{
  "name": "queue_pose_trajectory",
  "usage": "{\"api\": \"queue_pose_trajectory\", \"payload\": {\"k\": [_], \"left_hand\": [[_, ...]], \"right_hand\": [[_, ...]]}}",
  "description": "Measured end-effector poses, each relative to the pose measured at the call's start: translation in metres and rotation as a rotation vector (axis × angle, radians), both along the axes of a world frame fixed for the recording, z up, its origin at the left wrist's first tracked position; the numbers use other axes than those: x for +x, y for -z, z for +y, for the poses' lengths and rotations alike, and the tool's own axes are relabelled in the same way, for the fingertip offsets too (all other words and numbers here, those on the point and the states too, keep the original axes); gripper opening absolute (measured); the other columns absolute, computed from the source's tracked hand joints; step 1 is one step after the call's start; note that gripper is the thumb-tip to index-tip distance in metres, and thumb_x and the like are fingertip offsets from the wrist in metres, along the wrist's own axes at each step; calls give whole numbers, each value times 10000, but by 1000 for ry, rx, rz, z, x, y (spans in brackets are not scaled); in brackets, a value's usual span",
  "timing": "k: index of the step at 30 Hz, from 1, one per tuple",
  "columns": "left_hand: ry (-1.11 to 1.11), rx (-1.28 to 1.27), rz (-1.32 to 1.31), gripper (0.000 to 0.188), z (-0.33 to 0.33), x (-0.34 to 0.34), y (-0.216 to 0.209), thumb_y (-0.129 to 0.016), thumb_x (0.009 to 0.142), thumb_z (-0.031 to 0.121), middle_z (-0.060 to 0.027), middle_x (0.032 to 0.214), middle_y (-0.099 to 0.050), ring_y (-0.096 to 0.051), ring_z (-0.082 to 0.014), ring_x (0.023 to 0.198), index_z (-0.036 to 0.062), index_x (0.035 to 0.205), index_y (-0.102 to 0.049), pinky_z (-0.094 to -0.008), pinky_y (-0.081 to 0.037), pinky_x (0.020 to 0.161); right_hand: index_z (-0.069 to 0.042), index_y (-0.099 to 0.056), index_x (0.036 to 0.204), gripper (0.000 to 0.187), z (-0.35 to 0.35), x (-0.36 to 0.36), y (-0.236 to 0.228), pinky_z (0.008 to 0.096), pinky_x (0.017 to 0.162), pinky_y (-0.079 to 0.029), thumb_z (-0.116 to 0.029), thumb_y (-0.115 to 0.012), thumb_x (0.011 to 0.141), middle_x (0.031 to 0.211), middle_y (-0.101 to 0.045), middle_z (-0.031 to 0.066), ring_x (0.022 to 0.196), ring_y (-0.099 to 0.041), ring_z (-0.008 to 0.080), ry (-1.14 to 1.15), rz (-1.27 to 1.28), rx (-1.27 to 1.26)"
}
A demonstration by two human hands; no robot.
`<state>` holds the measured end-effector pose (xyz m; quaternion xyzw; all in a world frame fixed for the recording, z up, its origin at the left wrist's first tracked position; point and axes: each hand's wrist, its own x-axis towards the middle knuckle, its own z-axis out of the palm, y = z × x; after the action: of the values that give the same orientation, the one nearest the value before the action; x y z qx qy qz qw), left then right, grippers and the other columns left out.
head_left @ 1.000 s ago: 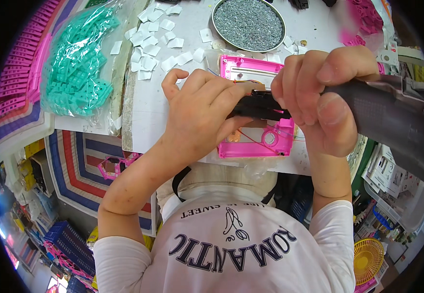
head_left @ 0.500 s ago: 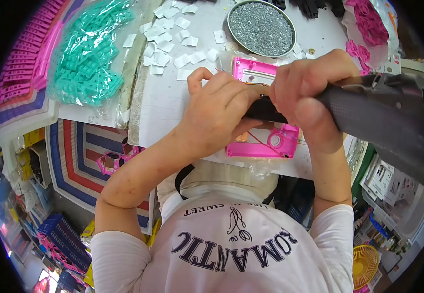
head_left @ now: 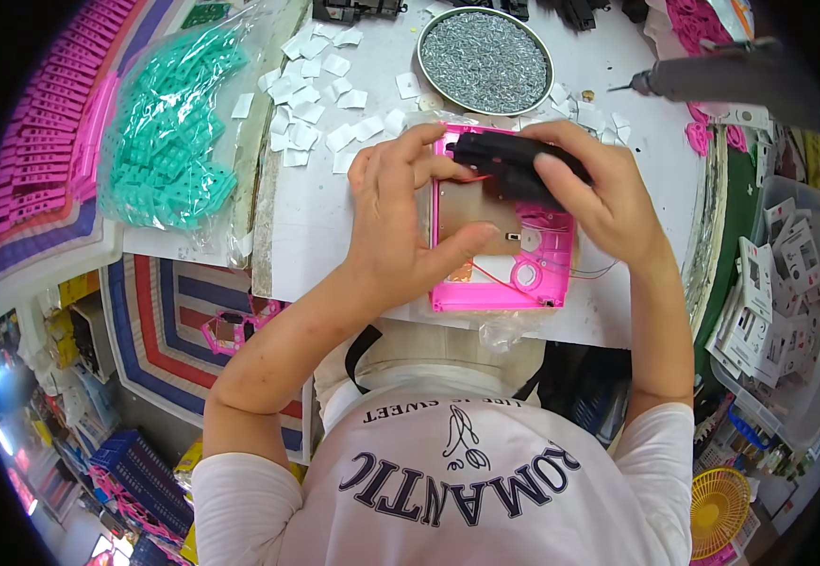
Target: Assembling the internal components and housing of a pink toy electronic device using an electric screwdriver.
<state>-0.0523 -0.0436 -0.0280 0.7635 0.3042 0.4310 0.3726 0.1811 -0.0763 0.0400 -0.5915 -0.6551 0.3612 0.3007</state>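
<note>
In front of me on the white tabletop lies a pink plastic case (head_left: 500,304), its inside facing up. It holds a brown circuit board (head_left: 476,212) and thin red wires. My right hand (head_left: 603,184) grips a long black plastic part (head_left: 514,162), tilted over the case's far half. My left hand (head_left: 396,212) is at the case's left side, thumb over the board, other fingers curled at the far left edge near the black part's end. An electric screwdriver (head_left: 712,77) with a thin bit is at the upper right, apart from both hands.
Beyond the case stands a round tin of small screws (head_left: 485,61). White paper squares (head_left: 306,94) are scattered left of it. A clear bag of green plastic parts (head_left: 169,132) and stacked pink parts (head_left: 56,113) are farther left. At right, a clear bin (head_left: 778,292) holds printed white pieces.
My right hand has let go of the dark screwdriver, which has moved to the upper right, and now grips the black part. The left thumb has spread over the board.
</note>
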Motion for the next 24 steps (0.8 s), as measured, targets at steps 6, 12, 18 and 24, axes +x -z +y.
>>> {"api": "queue_pose_trajectory", "payload": {"k": [6,12,18,24], "left_hand": [[-5,282,428,620,0,3,-17,-758,799,296,-38,1086,-663,-507,-288,1089,13,1325,-590,-455,-269,1010],[-27,335,443,603,0,9,-16,-762,793,315,-43,1014,-632,-506,-300,1086,9,1295,-629,-463,-276,986],[-54,360,480,604,-4,11,-19,-762,779,303,-66,1039,-614,-502,-310,1090,10,1292,-637,-467,-274,994],[-117,366,580,589,-12,12,-29,-760,758,288,-107,1205,-588,-507,-326,1145,31,1277,-655,-482,-259,1038]], "right_hand": [[-23,-674,1084,421,19,-6,-18,443,693,-513,-403,-673,902,732,-658,161,687,-641,350,149,-443,16],[-100,-671,1127,422,-3,16,-6,406,823,-523,-160,-823,738,1126,-645,109,1030,-599,308,-94,-619,370],[-81,-685,1151,444,-4,8,20,413,830,-535,-42,-767,716,1098,-663,86,968,-623,304,-75,-528,629],[-58,-699,1122,396,-4,5,29,412,821,-529,-22,-740,730,1037,-681,88,948,-612,301,-56,-488,524]]}}
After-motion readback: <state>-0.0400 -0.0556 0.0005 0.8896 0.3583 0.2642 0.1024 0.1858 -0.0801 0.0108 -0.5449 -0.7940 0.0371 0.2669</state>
